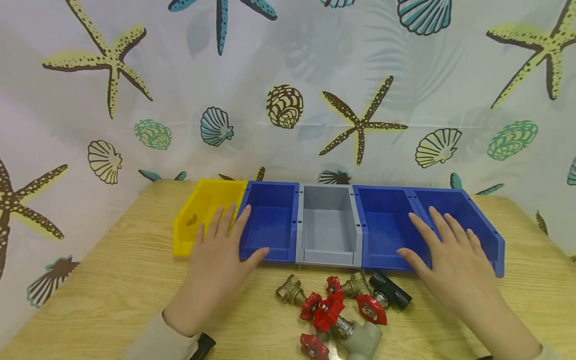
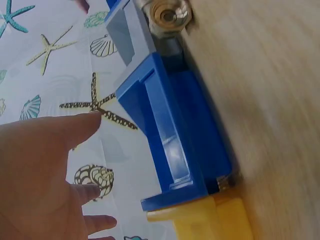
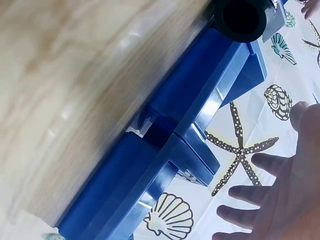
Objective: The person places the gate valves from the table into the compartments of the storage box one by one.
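Note:
My left hand (image 1: 216, 265) is held palm down with its fingers spread, in front of the yellow bin (image 1: 181, 242) and the left blue bin (image 1: 274, 195). Likewise spread and holding nothing, my right hand (image 1: 461, 272) hovers by the two right-hand blue bins, nearest the outermost blue bin (image 1: 498, 257). Both wrist views show the fingers apart from the bins. Between the hands lies a cluster of valves with red handwheels: a brass valve (image 1: 288, 290), another brass valve (image 1: 356, 284), a black-bodied valve (image 1: 392, 292) and a grey-bodied valve (image 1: 363, 340).
A grey bin (image 1: 328, 257) stands mid-row, with the inner right blue bin (image 1: 384, 262) beside it. Behind the wooden table (image 1: 112, 280) hangs a patterned curtain (image 1: 252, 70). By the left sleeve a black cylindrical piece (image 1: 205, 344) shows partly.

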